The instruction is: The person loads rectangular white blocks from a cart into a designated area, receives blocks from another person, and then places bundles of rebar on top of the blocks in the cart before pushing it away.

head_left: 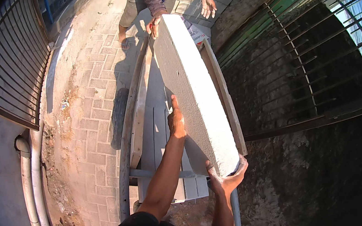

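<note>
A long, pale aerated concrete block [193, 83] lies tilted lengthwise above a cart, its right face bright in the sun. Along its left face rests my left hand [176, 122], thumb up and the other fingers mostly hidden at the block's lower side. My right hand [229, 179] wraps round the near end, thumb on the left face and fingers at the right corner. At the far end, a co-worker's hand [155, 25] grips the same block. The co-worker's other hand [208, 7] is off the block, fingers spread.
The cart has wooden side boards [142, 102] and metal rails [125, 185], with more grey blocks [156, 121] inside. A printed bag [197, 34] sits at its far end. Left are paving [96, 120], pipes [34, 189] and a barred window; right, a metal gate [295, 55].
</note>
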Action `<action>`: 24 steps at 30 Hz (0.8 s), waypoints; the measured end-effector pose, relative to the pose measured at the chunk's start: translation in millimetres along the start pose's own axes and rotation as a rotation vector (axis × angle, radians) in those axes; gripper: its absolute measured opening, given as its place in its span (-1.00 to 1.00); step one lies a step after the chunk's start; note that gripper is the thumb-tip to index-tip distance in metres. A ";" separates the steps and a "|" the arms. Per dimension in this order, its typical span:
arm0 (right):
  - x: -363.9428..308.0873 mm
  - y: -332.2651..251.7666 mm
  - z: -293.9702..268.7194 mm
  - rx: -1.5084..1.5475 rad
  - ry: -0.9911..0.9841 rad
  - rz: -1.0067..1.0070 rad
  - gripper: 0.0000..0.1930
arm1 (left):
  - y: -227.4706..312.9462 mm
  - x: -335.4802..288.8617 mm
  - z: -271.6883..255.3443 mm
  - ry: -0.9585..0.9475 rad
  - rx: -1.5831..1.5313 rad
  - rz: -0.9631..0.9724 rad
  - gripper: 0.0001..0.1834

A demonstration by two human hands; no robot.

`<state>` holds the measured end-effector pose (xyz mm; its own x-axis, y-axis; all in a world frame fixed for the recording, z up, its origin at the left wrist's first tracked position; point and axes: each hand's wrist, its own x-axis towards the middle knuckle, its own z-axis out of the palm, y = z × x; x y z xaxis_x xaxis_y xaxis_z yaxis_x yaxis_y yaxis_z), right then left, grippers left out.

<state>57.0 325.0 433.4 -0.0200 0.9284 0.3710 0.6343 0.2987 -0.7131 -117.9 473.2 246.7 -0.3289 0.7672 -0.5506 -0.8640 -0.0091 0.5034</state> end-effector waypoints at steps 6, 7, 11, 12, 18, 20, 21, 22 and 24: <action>-8.1 -9.1 -7.8 -0.109 -0.042 0.132 -0.16 | -60.3 -29.0 -29.7 0.090 0.028 -0.236 -0.04; -5.8 -7.1 -8.7 -0.164 -0.060 0.127 -0.18 | -68.6 -33.9 -30.5 0.070 0.000 -0.274 -0.04; 10.1 1.7 11.1 -0.211 -0.164 0.275 -0.26 | -109.3 -23.8 -68.3 0.092 -0.038 -0.340 -0.08; 14.1 4.1 19.8 -0.253 -0.164 0.285 -0.27 | -116.0 -18.7 -78.4 0.100 -0.069 -0.321 -0.07; -15.2 13.6 55.5 -0.333 -0.230 0.196 -0.22 | -88.3 29.1 -125.1 0.495 0.614 -0.350 -0.15; -21.3 19.9 51.7 -0.367 -0.174 0.254 -0.20 | -38.0 -19.2 -46.4 0.425 1.190 0.061 -0.10; -28.6 17.0 54.1 -0.312 -0.192 0.269 -0.21 | -7.3 -36.1 -39.5 0.334 1.160 0.288 -0.06; -34.5 16.6 55.5 -0.261 -0.212 0.280 -0.22 | 20.4 -53.0 -34.1 0.237 1.119 0.508 -0.02; -38.7 40.6 57.6 -0.196 -0.111 0.227 -0.23 | 73.9 -98.7 3.5 0.114 1.122 0.511 -0.01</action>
<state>39.0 314.0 355.8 0.0617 0.9881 0.1410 0.7685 0.0431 -0.6384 -147.9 399.1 340.5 -0.6118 0.7767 -0.1500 0.1588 0.3064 0.9386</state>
